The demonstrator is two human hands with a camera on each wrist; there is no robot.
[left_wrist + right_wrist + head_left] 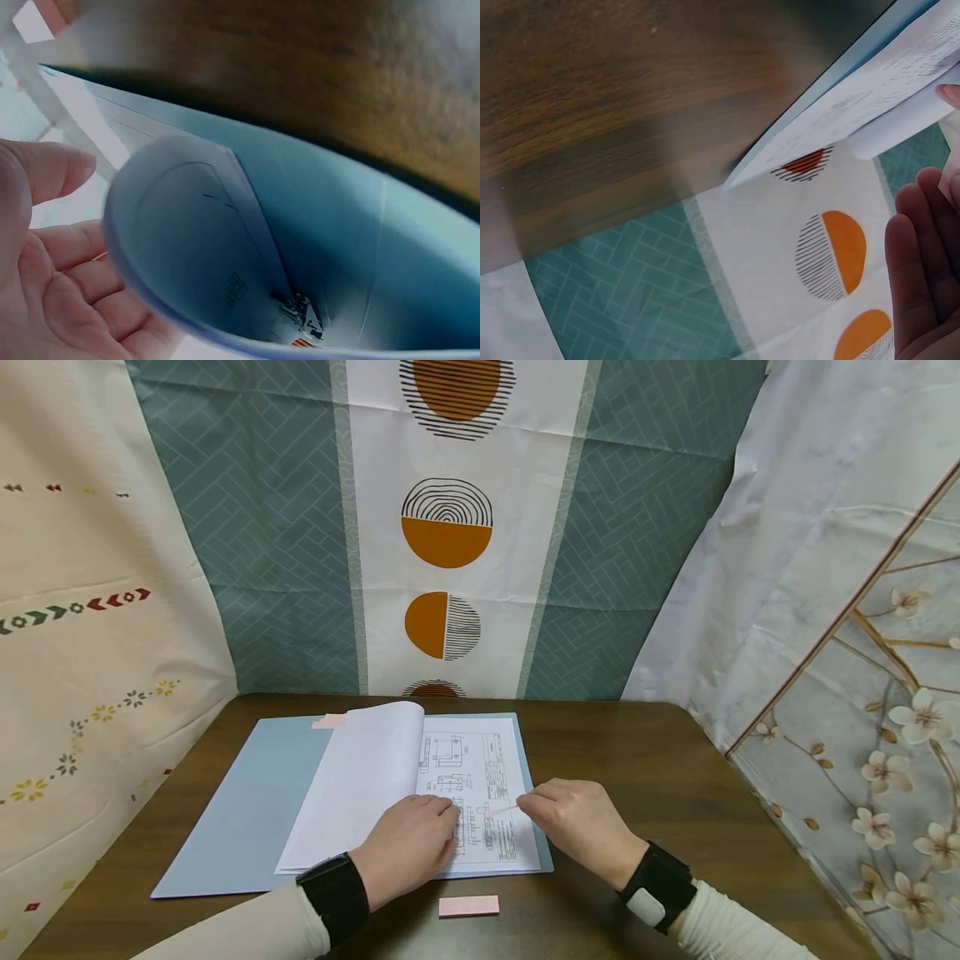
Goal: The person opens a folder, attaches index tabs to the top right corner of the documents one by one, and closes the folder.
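A blue folder (225,810) lies spread on the table, with printed sheets of technical drawings (480,760) on its right half. My left hand (412,839) rests on the sheets beside the turned-back pages (367,777), its fingers extended. In the left wrist view, those pages (195,247) curl over near my palm. At the right edge of the drawing, my right hand (573,814) pinches a thin pink sticky note (504,811), seen nearly edge-on. In the right wrist view the sticky note (951,176) shows between thumb and fingers.
A pink sticky-note pad (468,906) lies on the brown table (615,743) in front of the folder. Another pink slip (327,721) sticks out at the top of the turned pages. Patterned cloths (285,527) hang behind and at both sides.
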